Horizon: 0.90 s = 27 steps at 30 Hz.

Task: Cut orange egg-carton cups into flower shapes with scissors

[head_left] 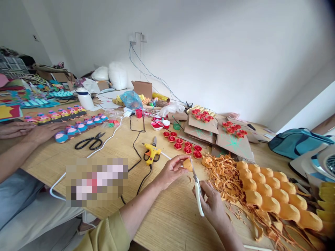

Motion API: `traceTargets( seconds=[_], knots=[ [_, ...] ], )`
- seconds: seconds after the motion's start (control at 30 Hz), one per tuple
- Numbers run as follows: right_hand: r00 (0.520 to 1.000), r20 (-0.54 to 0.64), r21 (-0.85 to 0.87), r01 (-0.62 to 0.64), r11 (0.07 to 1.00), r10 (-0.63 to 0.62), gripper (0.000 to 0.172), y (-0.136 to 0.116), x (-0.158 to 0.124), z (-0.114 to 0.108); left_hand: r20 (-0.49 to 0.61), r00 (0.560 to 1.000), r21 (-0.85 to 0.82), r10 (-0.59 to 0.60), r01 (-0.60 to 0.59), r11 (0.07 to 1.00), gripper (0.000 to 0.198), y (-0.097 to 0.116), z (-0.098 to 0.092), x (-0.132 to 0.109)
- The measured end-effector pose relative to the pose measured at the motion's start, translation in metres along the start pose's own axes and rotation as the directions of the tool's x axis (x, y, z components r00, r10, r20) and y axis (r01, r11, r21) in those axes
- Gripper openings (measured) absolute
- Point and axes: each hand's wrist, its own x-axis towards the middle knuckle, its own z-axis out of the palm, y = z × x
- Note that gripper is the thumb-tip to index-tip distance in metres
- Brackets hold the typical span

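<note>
Between the thumb and fingers of my left hand [169, 173] is a small orange egg-carton cup [187, 164]. My right hand [211, 202] grips white-handled scissors [198, 197], their blades upright against the cup's right edge. Whether the blades are parted is hard to see. To the right lies a heap of curly orange trimmings [224, 174], beside an orange egg carton [272, 190] with rows of raised cups. Behind my hands, several red paper roses [187, 150] sit on the wooden table [167, 219].
A yellow glue gun [152, 153] with a black cord lies left of my hands, over scissors. Black-handled scissors [90, 141] and a white cable lie farther left. A co-worker's hands [39, 134] touch painted carton figures [75, 130]. Cardboard sheets [234, 144] carry more roses.
</note>
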Motion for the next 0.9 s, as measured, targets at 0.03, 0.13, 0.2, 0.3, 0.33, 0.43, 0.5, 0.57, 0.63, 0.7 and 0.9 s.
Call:
traceTargets(
  seconds=[0.03, 0.13, 0.2, 0.3, 0.33, 0.43, 0.5, 0.57, 0.63, 0.7, 0.9],
  knots=[
    [1.000, 0.004, 0.012, -0.017, 1.000, 0.017, 0.028, 0.000, 0.000, 0.001, -0.002, 1.000, 0.010, -0.002, 0.002, 1.000, 0.050, 0.000, 0.000, 0.000],
    [0.997, 0.008, 0.037, -0.075, 0.997, 0.074, 0.029, 0.001, 0.000, 0.004, 0.000, 1.000, 0.030, 0.001, -0.001, 1.000, 0.051, -0.001, -0.002, 0.000],
    [0.996, -0.005, 0.028, -0.092, 0.995, 0.093, 0.029, 0.003, 0.000, 0.004, -0.007, 1.000, 0.034, 0.007, -0.007, 0.999, 0.050, -0.002, -0.002, 0.001],
    [0.999, -0.040, -0.047, -0.030, 0.998, 0.028, 0.023, 0.006, 0.001, 0.001, -0.041, 0.999, 0.040, 0.014, -0.012, 0.999, 0.049, -0.001, -0.001, 0.002],
    [0.999, -0.050, -0.085, 0.006, 0.996, -0.010, 0.021, 0.006, 0.001, 0.000, -0.056, 0.998, 0.042, 0.015, -0.012, 0.999, 0.049, 0.000, 0.000, 0.002],
    [0.991, -0.065, -0.223, 0.097, 0.970, -0.114, 0.015, 0.005, 0.003, -0.004, -0.105, 0.994, 0.048, 0.011, -0.006, 0.999, 0.050, 0.002, 0.002, 0.002],
    [0.986, -0.079, -0.320, 0.114, 0.940, -0.147, 0.013, 0.004, 0.003, -0.006, -0.136, 0.991, 0.036, 0.009, -0.005, 0.999, 0.050, 0.003, 0.003, 0.002],
    [0.982, -0.102, -0.399, 0.104, 0.911, -0.157, 0.016, 0.004, 0.004, -0.008, -0.147, 0.989, 0.022, 0.005, -0.002, 1.000, 0.050, 0.003, 0.004, 0.002],
    [0.980, -0.124, -0.457, 0.084, 0.885, -0.157, 0.017, 0.004, 0.005, -0.009, -0.143, 0.990, 0.017, -0.004, 0.006, 1.000, 0.048, 0.004, 0.005, 0.002],
    [0.977, -0.134, -0.499, 0.078, 0.863, -0.165, 0.018, 0.003, 0.005, -0.010, -0.139, 0.990, 0.022, -0.004, 0.007, 1.000, 0.048, 0.004, 0.005, 0.002],
    [0.974, -0.132, -0.541, 0.085, 0.837, -0.184, 0.015, -0.002, 0.007, -0.012, -0.118, 0.993, 0.041, 0.024, -0.019, 0.999, 0.048, 0.002, 0.004, 0.002]
  ],
)
